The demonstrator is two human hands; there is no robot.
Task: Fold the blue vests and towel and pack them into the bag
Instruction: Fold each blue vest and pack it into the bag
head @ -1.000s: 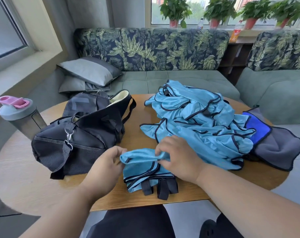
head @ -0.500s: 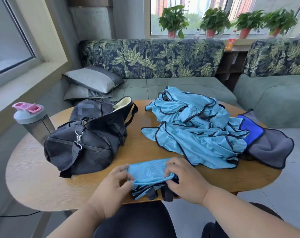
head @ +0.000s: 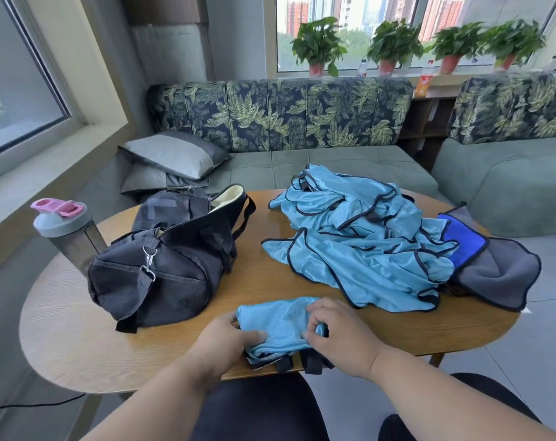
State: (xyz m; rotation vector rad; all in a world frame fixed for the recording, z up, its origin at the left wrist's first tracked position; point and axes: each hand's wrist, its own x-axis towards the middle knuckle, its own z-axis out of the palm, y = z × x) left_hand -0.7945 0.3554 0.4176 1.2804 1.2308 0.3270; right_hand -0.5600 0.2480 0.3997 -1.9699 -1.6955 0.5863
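A folded light-blue vest (head: 279,323) with black trim lies at the near edge of the round wooden table (head: 66,338). My left hand (head: 222,342) grips its left end, thumb on top. My right hand (head: 340,335) pinches its right end with curled fingers. A heap of unfolded blue vests (head: 359,243) lies at the table's middle right. A grey towel (head: 499,275) with a royal-blue patch sits at the right edge, partly under the heap. The black duffel bag (head: 162,262) stands at the left with its top unzipped.
A grey shaker bottle (head: 66,233) with a pink lid stands left of the bag. A leaf-patterned sofa (head: 283,116) with grey cushions runs behind the table. Potted plants line the windowsill. My dark-clad knees are under the table's near edge.
The vest between my hands went from a loose fold to a flatter, tighter bundle, and my hands closed on its two ends. The camera tilted up, showing more of the windows.
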